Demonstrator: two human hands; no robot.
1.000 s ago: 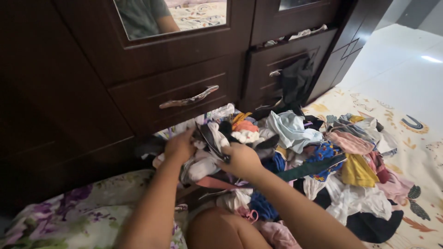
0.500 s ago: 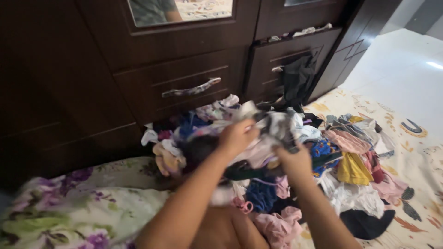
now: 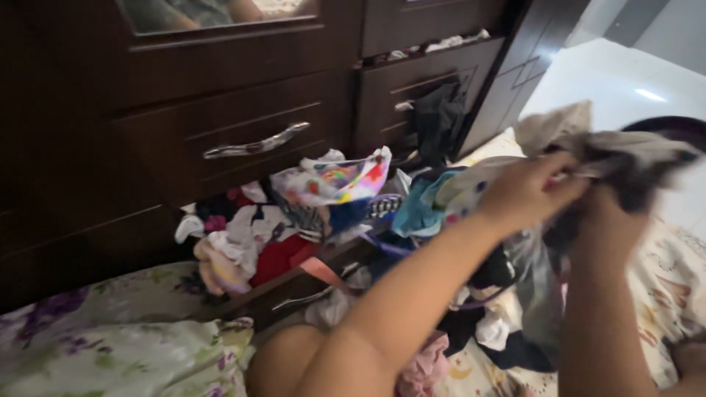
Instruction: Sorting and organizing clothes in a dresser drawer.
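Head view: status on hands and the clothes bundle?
Left hand and right hand both gripping the grey bundle of clothes, lifted at right. Open bottom drawer heaped with clothing. Nothing blocking.

This is a home bedroom: a dark wooden wardrobe (image 3: 220, 88) with mirrored doors and drawers, clothes (image 3: 323, 198) heaped in an open drawer, and a floral bedsheet (image 3: 110, 338) alongside.

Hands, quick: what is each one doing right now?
Left hand: closed on a bunch of grey and white clothes, lifted up.
Right hand: under the same bunch; its grip cannot be told.
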